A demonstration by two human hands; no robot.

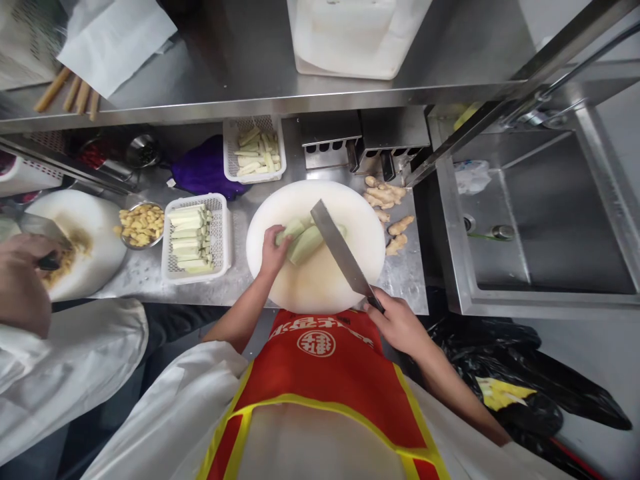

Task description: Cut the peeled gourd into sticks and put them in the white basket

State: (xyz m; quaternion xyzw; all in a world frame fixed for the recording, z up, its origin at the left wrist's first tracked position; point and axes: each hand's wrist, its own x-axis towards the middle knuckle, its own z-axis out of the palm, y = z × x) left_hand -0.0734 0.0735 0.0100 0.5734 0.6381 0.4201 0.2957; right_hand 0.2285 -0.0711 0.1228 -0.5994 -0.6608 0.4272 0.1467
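Observation:
Pale green peeled vegetable pieces (307,246) lie on a round white cutting board (320,287); I cannot tell their exact kind. My left hand (274,252) is closed around the left end of them. In my right hand (397,319) is the dark handle of a cleaver (343,250). Its broad blade slants up and to the left over the right part of the pieces, hiding some of them. Whether the blade touches them is not clear.
White baskets of cut strips (196,200) (280,160) stand left and behind. Ginger roots (397,225) lie right of the board, before knife holders (330,133). A co-worker's hand (30,250) holds a knife at another board (107,227). A shelf (225,100) overhangs; a sink (550,220) is right.

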